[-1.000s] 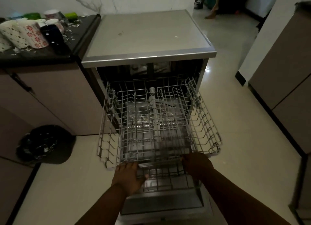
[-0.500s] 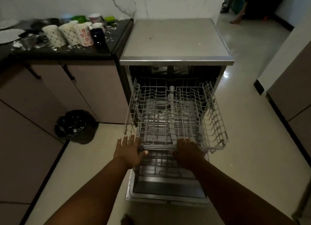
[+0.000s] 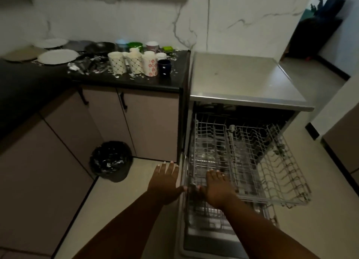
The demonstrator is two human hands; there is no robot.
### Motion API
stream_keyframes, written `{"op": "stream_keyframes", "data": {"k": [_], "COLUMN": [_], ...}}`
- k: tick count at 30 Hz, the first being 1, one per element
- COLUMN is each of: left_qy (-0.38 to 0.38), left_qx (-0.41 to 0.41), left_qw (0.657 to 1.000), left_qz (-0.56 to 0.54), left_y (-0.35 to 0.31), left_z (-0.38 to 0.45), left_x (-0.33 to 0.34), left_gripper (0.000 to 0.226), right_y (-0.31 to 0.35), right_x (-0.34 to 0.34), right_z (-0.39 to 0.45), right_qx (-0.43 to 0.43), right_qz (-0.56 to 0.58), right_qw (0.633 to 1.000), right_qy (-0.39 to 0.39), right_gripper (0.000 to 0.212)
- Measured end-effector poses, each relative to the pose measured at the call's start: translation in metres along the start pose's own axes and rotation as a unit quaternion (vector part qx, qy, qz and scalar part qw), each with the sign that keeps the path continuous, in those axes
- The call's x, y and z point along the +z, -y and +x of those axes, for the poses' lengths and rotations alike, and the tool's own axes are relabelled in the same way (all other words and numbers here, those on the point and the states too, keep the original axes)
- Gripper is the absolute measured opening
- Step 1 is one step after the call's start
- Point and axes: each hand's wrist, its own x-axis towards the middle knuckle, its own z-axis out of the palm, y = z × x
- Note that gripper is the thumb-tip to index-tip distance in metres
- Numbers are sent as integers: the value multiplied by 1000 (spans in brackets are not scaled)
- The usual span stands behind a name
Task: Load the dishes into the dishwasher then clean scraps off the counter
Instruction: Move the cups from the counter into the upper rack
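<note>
The dishwasher [image 3: 250, 88] is standing with its door dropped flat and its upper rack [image 3: 252, 161] drawn out over that door, the rack's front rail hanging past the machine's face. The right hand [image 3: 215, 189] is lying on the rack's near left corner, fingers straight and only slightly spread, gripping nothing. The left hand [image 3: 165, 181] is hovering just left of the rack's side edge, over bare floor, its fingers wide and flat — holding nothing. Left of the dishwasher, the dark desk [image 3: 126, 82] is butting against the machine's side, carrying the dishes: patterned cups [image 3: 134, 63], a dark mug [image 3: 164, 66], white plates [image 3: 58, 56] and scattered scraps [image 3: 93, 69]. Below the desk's edge — a black-lined bin [image 3: 110, 160] is sitting on the floor, leaving open tile between it and the dishwasher.
</note>
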Motion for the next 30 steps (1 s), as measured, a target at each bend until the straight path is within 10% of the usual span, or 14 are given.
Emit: {"op": "stream_keyframes", "data": {"k": [17,24,30], "left_qy": [-84,-138,-189], "left_qx": [-17,-57,-82], "left_qw": [994,984,950], "left_qz": [-67,-95,-235], "left_y": [197,243,246], "left_z": [99,192,263], "left_x": [-96,-180,-239], "left_gripper": [133,88,87], "right_y": [170,181,175], "right_x": [-102,-184,-244], "right_z": [159,269,338], "right_qx": [-47,-68,-44], "right_qz": [15,30,69], "right_qw": [992,980,974], "right_qy": [-119,-184,-211], "right_gripper": [92,118,79]}}
